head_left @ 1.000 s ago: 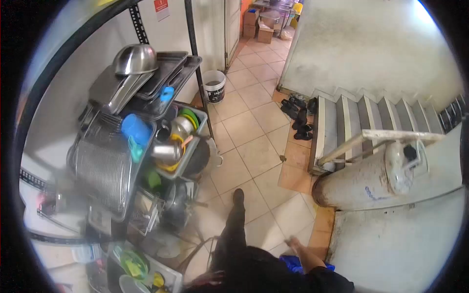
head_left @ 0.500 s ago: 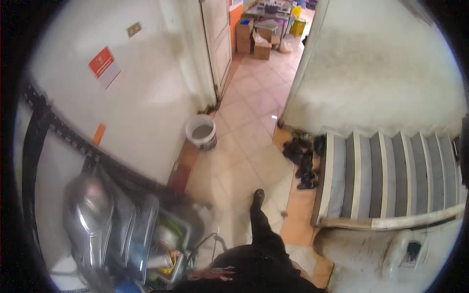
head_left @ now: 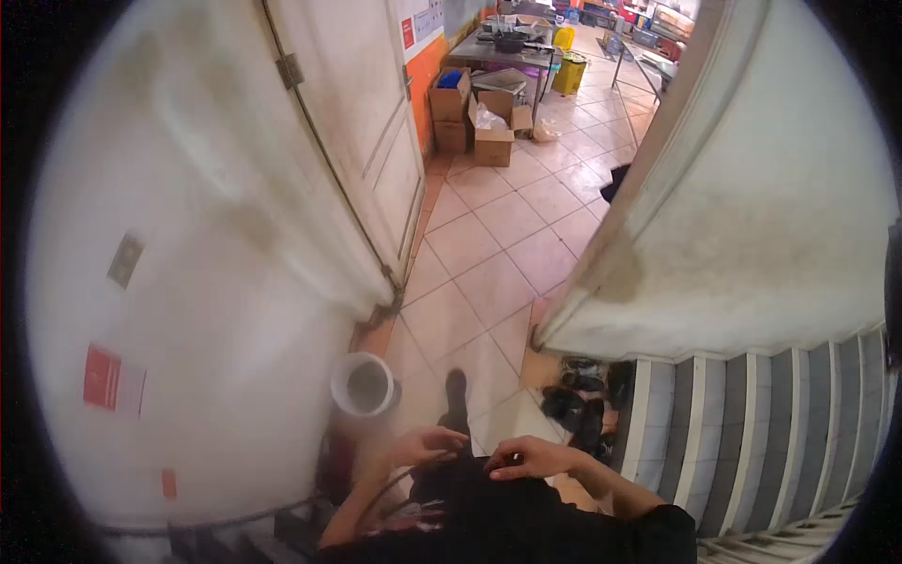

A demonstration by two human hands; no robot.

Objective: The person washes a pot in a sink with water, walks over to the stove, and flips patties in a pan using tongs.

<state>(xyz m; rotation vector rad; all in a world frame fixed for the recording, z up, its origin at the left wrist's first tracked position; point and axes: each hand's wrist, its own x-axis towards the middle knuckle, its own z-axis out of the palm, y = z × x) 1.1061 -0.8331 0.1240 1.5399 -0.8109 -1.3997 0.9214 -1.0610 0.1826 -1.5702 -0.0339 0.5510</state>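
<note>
"Where were the two hands?"

"Both were low in front of the body, over the dark clothing [head_left: 498,522]. The left hand [head_left: 429,446] and the right hand [head_left: 531,458] faced each other, near but apart."

"What were the fingers doing?"

"On the left they looked released, slightly bent and pointing across toward the other side. On the right they were curled in toward the thumb, leaving a small loop; I couldn't tell whether anything was pinched there."

"And what was nearest, besides the clothing?"

"The white bucket [head_left: 364,385]. It stood upright on the tiled floor [head_left: 479,226], beyond the left hand and close beside the stained wall [head_left: 216,395]. Its inside looked grey, but I couldn't make out the contents."

"Where was the foot?"

"One dark-clad foot [head_left: 457,381] was out ahead, between the bucket and a cluster of black shoes [head_left: 583,409]. Those lay just beside the grey stairs [head_left: 719,423], on the right."

"Anything farther off?"

"A pale door [head_left: 371,141] stood along the left side. Past it, brown cartons [head_left: 493,146] sat on the floor by a metal surface [head_left: 470,49], with a yellow bin [head_left: 569,77] nearby."
</note>
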